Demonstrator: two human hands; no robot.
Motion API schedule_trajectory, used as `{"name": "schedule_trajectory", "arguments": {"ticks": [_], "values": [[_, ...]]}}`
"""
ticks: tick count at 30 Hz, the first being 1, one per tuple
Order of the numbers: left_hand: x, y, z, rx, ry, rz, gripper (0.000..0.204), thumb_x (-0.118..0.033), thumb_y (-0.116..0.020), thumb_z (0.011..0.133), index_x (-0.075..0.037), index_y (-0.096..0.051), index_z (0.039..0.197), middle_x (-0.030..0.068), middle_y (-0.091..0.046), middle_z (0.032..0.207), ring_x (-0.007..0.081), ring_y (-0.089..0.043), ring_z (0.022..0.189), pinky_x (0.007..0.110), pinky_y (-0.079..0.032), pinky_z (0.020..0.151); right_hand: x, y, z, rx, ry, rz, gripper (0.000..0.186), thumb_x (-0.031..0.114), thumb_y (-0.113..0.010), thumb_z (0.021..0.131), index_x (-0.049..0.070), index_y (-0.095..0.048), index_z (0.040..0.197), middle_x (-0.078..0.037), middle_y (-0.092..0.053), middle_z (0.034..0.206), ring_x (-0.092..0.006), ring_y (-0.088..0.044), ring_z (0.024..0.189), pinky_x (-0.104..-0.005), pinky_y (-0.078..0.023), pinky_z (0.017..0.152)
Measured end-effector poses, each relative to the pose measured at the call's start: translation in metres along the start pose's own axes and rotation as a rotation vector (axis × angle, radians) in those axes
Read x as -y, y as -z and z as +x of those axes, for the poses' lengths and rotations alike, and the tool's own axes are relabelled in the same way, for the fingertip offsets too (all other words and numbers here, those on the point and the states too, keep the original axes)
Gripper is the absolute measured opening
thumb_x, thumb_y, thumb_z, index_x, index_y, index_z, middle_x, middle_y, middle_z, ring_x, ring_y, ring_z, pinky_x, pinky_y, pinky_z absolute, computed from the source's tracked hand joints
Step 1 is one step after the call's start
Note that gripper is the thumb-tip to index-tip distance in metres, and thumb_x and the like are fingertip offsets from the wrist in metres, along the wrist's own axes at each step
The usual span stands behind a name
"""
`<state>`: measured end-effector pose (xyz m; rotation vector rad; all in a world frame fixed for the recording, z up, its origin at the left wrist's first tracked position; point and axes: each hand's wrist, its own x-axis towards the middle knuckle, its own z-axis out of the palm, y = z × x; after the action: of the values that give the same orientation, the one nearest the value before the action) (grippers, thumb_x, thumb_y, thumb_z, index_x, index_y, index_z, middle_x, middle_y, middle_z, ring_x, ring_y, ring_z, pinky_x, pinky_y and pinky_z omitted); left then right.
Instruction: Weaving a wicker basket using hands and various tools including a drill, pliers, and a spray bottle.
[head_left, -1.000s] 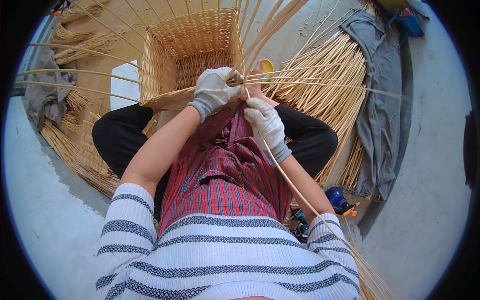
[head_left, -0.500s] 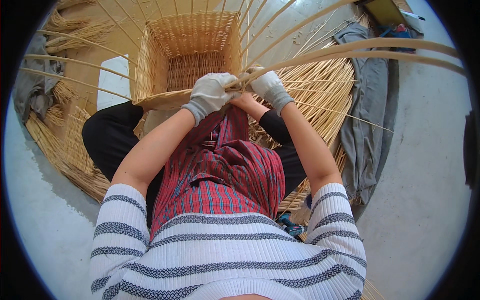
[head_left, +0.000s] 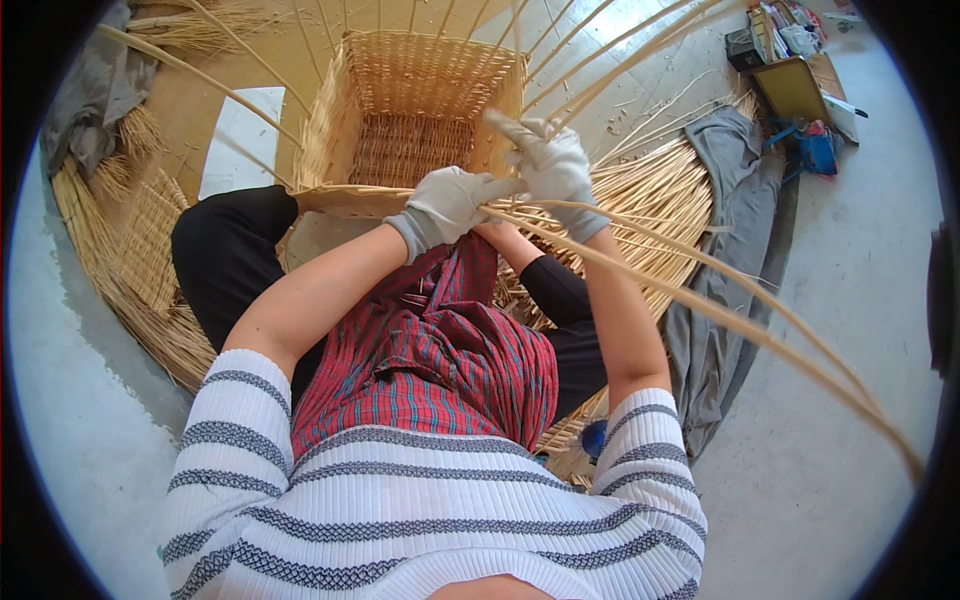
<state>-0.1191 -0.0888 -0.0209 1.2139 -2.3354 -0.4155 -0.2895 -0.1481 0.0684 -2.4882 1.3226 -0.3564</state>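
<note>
A square wicker basket (head_left: 330,130) rests in front of me, its opening facing me and long stakes fanning out from its rim. At its near right corner my gloved left hand (head_left: 450,203) is closed, pinching the base of two long willow rods (head_left: 700,290) that sweep off to the right. Just right of that, my gloved right hand (head_left: 553,170) is raised beside the basket's right wall. Its fingers look stretched and apart, slightly blurred, close to the upright stakes (head_left: 600,85); contact with them is unclear. A pale flat strip (head_left: 350,203) runs along the near edge.
A big bundle of willow rods (head_left: 655,190) lies to the right by a grey cloth (head_left: 735,180). More rods (head_left: 100,270) and a woven panel (head_left: 150,240) lie left, near a white sheet (head_left: 240,140). Boxes and a blue bag (head_left: 812,150) sit far right.
The two long rods have swung down toward the lower right. My right hand has let go near the corner and risen with fingers extended. The basket sits farther right in view.
</note>
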Motion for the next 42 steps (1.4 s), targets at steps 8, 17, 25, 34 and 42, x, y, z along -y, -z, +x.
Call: {"name": "schedule_trajectory", "arguments": {"ticks": [8,17,25,34,42], "values": [[0.000,0.008,0.013,0.124,0.062,-0.166,0.045,-0.041,-0.067,0.086,-0.034,-0.062,0.130,0.0081,-0.070,0.096,0.0301,-0.069,0.086,0.042,-0.053,0.077,-0.131,0.028,-0.006,-0.428,-0.204,0.485,0.039,0.002,-0.061,0.090,0.004,-0.056,0.128,-0.013,-0.067,0.105,-0.0204,-0.064,0.084,-0.0317,-0.052,0.074],[0.007,0.021,0.023,0.324,0.102,-0.083,0.054,-0.048,-0.074,0.078,-0.020,-0.067,0.123,0.0083,-0.063,0.118,0.0300,-0.055,0.116,0.042,-0.044,0.098,-0.068,-0.082,-0.092,0.047,-0.686,-0.171,0.043,0.041,-0.044,0.101,0.008,-0.070,0.105,-0.021,-0.070,0.094,-0.0383,-0.068,0.088,-0.0489,-0.053,0.077],[0.035,0.042,0.035,0.645,-0.112,-0.222,0.098,-0.018,-0.088,0.062,-0.025,-0.042,0.148,0.0039,-0.033,0.160,0.0302,-0.053,0.130,0.038,-0.044,0.108,-0.004,0.081,-0.043,0.440,-0.049,1.268,0.031,0.015,-0.053,0.099,-0.003,-0.060,0.122,-0.007,-0.071,0.093,-0.0153,-0.061,0.068,-0.0299,-0.050,0.066],[0.044,0.029,0.023,0.405,-0.193,-0.460,0.059,-0.017,-0.084,0.070,-0.016,-0.061,0.124,0.0071,-0.044,0.153,0.0290,-0.059,0.122,0.036,-0.051,0.097,0.008,0.081,-0.041,0.285,-0.054,1.366,0.043,0.024,-0.050,0.102,-0.006,-0.053,0.133,-0.009,-0.069,0.102,-0.0150,-0.062,0.093,-0.0264,-0.049,0.082],[0.047,0.028,0.022,0.436,-0.125,-0.577,0.051,-0.010,-0.082,0.070,-0.014,-0.067,0.119,0.0049,-0.045,0.153,0.0258,-0.050,0.134,0.034,-0.046,0.105,0.046,0.081,-0.073,0.674,0.388,0.807,0.015,0.005,-0.074,0.079,0.011,-0.077,0.093,-0.004,-0.064,0.084,-0.0175,-0.061,0.080,-0.0336,-0.047,0.073]]}}
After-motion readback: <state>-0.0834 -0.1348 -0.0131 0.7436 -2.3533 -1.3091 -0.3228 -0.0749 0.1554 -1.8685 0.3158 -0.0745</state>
